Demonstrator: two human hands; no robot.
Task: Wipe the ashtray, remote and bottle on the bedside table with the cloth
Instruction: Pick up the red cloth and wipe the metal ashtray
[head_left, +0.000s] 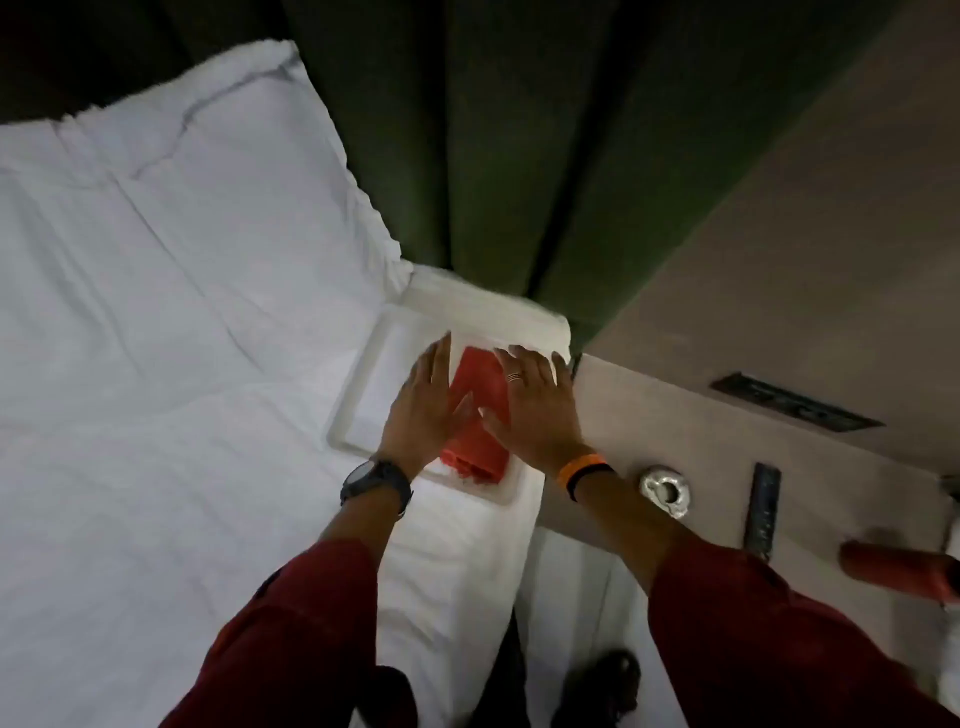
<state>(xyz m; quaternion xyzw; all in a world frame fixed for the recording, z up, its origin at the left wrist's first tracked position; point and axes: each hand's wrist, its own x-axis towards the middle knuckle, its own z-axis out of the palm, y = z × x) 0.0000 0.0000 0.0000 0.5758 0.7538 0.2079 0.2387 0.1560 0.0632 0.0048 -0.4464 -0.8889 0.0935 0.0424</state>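
A folded red cloth (480, 410) lies in a white tray (358, 415) on the bed's right corner. My left hand (421, 410) and my right hand (535, 410) hover flat over the cloth with fingers spread, one on each side, holding nothing. On the bedside table (675, 415) to the right sit a shiny silver ashtray (666, 491), a dark slim remote (762, 509) and a red bottle (898, 569) lying on its side at the frame's right edge.
White bedding (156, 338) and a pillow fill the left. A green padded headboard (519, 156) rises behind. A dark switch panel (795, 402) sits on the wall above the table. My shoe (602, 686) stands on the floor between bed and table.
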